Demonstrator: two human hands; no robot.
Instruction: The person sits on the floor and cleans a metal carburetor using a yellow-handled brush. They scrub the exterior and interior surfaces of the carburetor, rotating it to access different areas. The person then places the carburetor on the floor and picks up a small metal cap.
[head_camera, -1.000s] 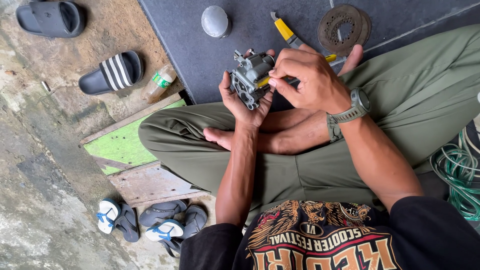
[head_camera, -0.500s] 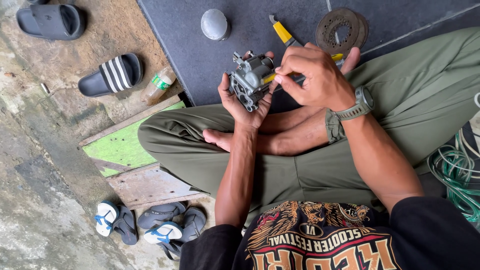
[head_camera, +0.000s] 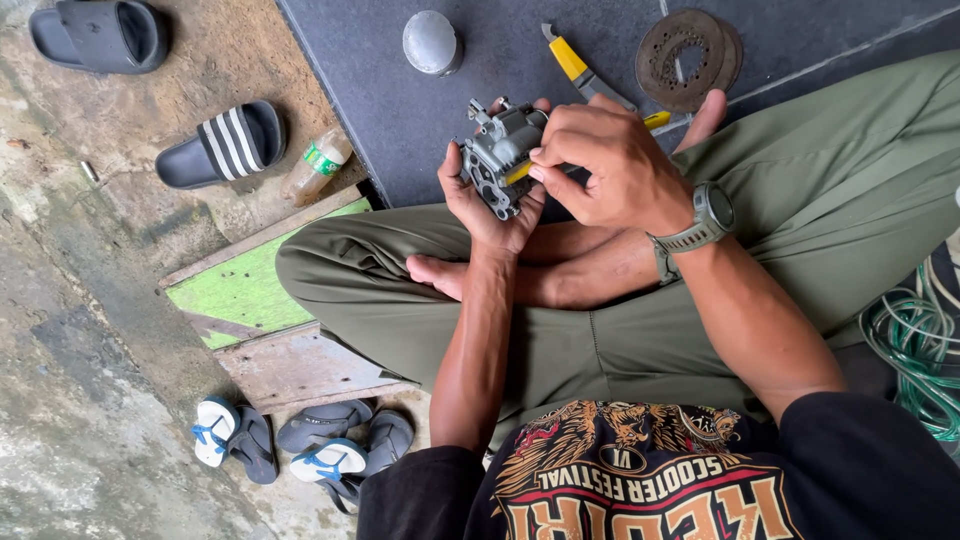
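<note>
I sit cross-legged on a dark mat (head_camera: 380, 90). My left hand (head_camera: 490, 215) cups a grey metal carburetor (head_camera: 500, 155) from below, held above my crossed feet. My right hand (head_camera: 605, 165), with a grey watch on its wrist, grips a yellow-handled tool (head_camera: 520, 172) whose tip is pressed against the carburetor's side. The tool's tip is hidden by the fingers.
On the mat lie a grey metal dome cap (head_camera: 432, 42), a yellow-handled tool (head_camera: 580, 70) and a rusty round disc (head_camera: 688, 58). Sandals (head_camera: 222, 145), a small plastic bottle (head_camera: 318, 165) and a green wooden board (head_camera: 250, 290) lie at left. A green hose coil (head_camera: 915, 350) lies at right.
My right hand has shifted slightly on the carburetor while working the yellow tool. The left hand keeps the same hold.
</note>
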